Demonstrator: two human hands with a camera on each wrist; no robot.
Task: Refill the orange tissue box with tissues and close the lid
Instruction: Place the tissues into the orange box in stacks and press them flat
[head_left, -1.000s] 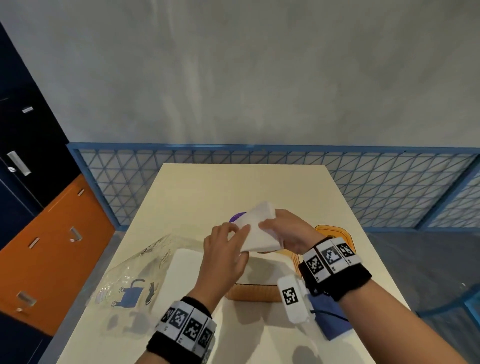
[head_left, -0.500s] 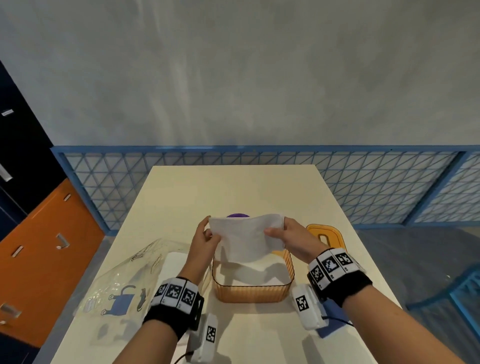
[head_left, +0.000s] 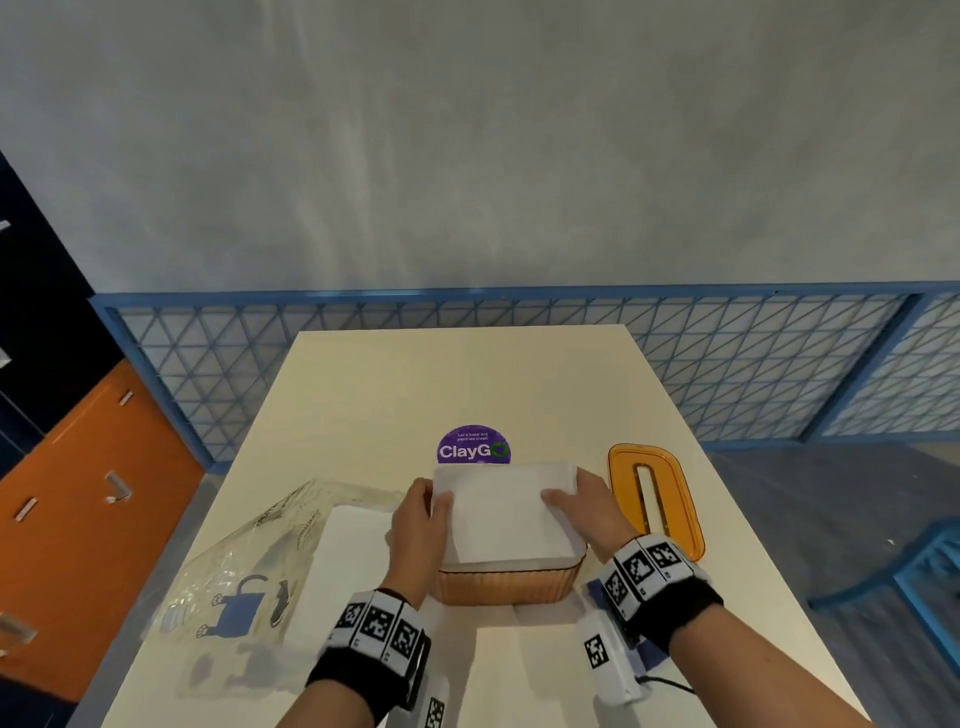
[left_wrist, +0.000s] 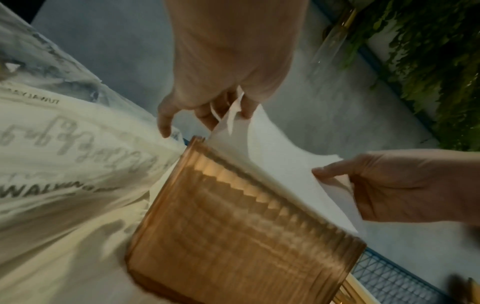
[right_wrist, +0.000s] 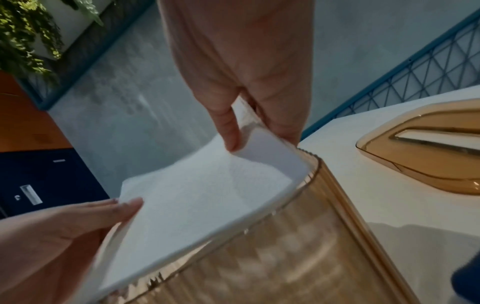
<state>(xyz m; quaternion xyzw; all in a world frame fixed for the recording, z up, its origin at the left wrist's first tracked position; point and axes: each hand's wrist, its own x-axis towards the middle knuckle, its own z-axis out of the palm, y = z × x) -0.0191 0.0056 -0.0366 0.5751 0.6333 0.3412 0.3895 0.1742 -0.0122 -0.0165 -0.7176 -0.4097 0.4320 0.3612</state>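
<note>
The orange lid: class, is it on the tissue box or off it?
Off. The orange lid lies flat on the table, right of the open tissue box, while both hands hold tissues over it.

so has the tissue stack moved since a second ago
Yes: the tissue stack has come down from above the orange tissue box onto its open top, off the purple sticker.

Table: I see a cream table (head_left: 363, 395), its far edge by a blue mesh railing.
Centre: the orange tissue box (head_left: 506, 584) stands on it, open-topped.
Right: I see the orange lid (head_left: 675, 499) lying flat, just beside the box.
Left: a clear plastic bag (head_left: 244, 582).
Behind the box: a purple sticker (head_left: 472, 448).
</note>
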